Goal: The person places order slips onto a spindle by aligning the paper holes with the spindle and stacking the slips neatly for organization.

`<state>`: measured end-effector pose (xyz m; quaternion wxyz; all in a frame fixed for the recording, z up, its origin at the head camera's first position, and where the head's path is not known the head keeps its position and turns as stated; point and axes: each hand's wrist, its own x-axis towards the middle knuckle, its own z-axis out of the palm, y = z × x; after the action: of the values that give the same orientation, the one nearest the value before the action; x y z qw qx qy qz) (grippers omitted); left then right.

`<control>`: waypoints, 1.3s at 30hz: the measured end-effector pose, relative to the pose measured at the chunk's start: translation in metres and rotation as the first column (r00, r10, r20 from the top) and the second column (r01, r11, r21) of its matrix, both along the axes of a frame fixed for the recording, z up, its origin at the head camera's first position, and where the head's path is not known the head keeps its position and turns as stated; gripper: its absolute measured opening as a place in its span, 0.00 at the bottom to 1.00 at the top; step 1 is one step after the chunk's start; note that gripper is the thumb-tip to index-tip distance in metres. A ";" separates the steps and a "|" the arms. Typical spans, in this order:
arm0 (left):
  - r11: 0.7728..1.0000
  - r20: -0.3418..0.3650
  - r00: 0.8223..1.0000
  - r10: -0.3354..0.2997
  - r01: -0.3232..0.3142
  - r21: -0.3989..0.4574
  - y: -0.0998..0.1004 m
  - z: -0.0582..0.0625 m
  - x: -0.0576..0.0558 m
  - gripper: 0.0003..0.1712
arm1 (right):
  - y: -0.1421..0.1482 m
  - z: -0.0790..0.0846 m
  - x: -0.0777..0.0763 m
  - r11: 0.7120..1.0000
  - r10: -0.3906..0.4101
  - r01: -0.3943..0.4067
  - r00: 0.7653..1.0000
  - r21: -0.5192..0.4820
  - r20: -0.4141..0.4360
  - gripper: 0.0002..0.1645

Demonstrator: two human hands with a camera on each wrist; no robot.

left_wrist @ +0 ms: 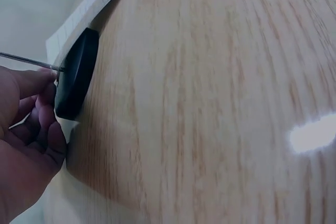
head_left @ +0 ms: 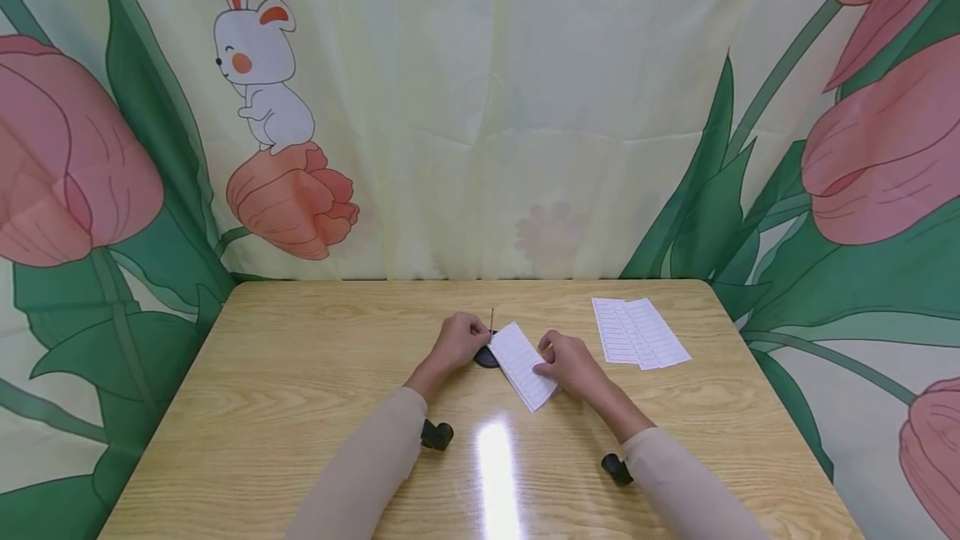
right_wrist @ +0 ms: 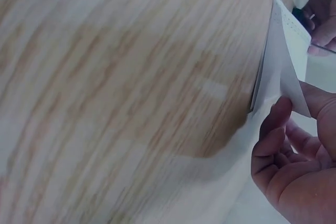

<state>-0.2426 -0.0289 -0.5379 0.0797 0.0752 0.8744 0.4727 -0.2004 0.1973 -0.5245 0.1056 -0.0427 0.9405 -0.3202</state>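
Observation:
A receipt spike stands mid-table, its thin metal rod [head_left: 492,319] rising from a round black base [head_left: 486,359]. Printed paper slips [head_left: 523,367] lie slanted over the right part of that base, their upper corner at the rod. My left hand [head_left: 459,342] pinches that corner right beside the rod. In the left wrist view, the thumb and forefinger meet close over the base's edge. On the right, my right hand [head_left: 572,367] pinches the slips' side edge between thumb and forefinger. A lifted sheet [right_wrist: 278,74] bends up from the others in the right wrist view.
Further right on the wooden table [head_left: 300,390] lie two overlapping printed sheets [head_left: 641,333]. A patterned curtain [head_left: 465,107] hangs behind the table's back edge. Black wrist devices [head_left: 437,435] sit under both sleeves.

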 end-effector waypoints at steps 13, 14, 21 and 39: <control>0.999 -0.047 0.999 -0.021 0.019 -0.050 0.002 -0.006 0.000 0.07 | 0.000 -0.004 0.002 0.997 0.003 -0.003 1.000 0.073 -0.006 0.18; 0.999 -0.045 0.999 -0.019 0.017 -0.049 0.001 -0.006 0.000 0.07 | 0.002 -0.004 0.002 0.997 0.003 -0.002 1.000 0.077 -0.012 0.18; 0.998 -0.054 0.998 -0.027 0.024 -0.059 -0.001 -0.007 0.001 0.03 | 0.019 0.003 0.012 0.998 0.009 -0.004 0.998 0.069 -0.061 0.17; 0.978 -0.099 0.984 -0.151 0.134 -0.158 -0.015 -0.008 0.009 0.32 | 0.099 0.009 0.019 0.991 -0.115 0.126 0.979 0.055 -0.171 0.22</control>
<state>-0.2335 -0.0435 -0.5454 0.0706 0.1576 0.9031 0.3932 -0.1816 0.2962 -0.5158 0.0081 -0.0090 0.9568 -0.2905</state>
